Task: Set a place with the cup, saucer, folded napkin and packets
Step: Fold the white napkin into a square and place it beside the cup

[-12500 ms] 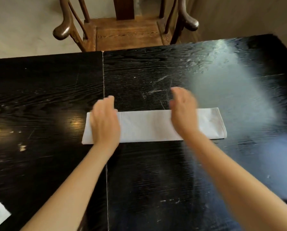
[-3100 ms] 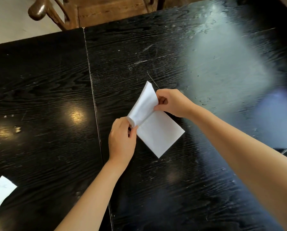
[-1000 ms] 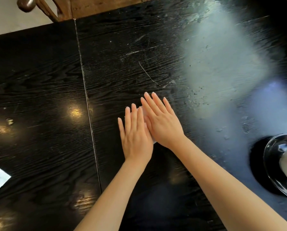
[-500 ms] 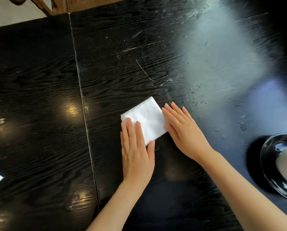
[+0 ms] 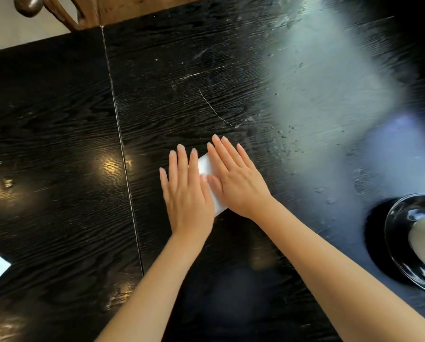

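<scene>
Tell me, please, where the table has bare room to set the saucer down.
Bare: the far stretch between napkin and chair, and the strip between right hand and saucer. Crowded: centre, where left hand and right hand cover the napkin.

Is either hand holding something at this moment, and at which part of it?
Nothing is gripped. The left hand and the right hand lie flat with straight fingers, pressing down on the folded napkin, covering most of its top.
</scene>
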A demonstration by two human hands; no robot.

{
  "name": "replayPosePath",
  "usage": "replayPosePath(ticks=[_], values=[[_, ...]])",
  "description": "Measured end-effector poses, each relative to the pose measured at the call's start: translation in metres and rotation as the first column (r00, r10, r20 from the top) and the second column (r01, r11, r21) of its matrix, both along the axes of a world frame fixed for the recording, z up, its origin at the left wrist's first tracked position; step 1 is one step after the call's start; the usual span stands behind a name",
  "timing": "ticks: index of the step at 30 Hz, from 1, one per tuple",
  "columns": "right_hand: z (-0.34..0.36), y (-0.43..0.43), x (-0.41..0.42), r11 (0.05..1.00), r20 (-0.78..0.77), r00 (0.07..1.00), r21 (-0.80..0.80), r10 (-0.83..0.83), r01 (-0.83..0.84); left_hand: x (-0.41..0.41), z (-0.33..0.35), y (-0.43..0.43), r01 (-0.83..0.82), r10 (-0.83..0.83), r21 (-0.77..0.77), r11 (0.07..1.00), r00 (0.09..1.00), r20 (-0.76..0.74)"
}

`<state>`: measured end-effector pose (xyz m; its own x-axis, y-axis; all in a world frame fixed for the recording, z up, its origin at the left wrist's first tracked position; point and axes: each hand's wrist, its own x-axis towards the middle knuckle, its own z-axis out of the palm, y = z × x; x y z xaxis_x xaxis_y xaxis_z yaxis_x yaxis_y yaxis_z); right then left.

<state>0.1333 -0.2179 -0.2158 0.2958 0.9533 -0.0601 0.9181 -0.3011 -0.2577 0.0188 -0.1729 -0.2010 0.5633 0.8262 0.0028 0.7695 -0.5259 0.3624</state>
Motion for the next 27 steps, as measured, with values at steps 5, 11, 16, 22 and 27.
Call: replayPosePath(ticks=[5,11,16,22,27], values=[[-0.003,-0.006,0.004,1.0,0.067,0.998,-0.012,0.013,-0.012,0.002,-0.019,0.024,0.138,-0.142,-0.034,0.99,0.969,-0.201],[0.0,-0.032,0.007,0.996,0.083,0.995,-0.063,-0.06,0.065,0.002,-0.009,0.029,0.181,-0.198,-0.083,0.98,0.932,-0.304],[0.003,-0.029,0.01,0.996,0.056,0.997,-0.07,-0.051,0.054,0.024,0.02,0.047,0.188,-0.215,-0.166,0.968,0.963,-0.165],[0.002,-0.032,0.017,0.996,-0.025,1.0,-0.089,0.015,-0.018,0.055,0.036,0.083,0.234,-0.398,-0.561,0.794,0.897,-0.19],[0.03,-0.031,-0.002,0.834,-0.647,0.662,0.071,-0.379,0.547,0.026,0.055,0.065,0.176,-0.11,-0.714,0.678,0.984,0.138]])
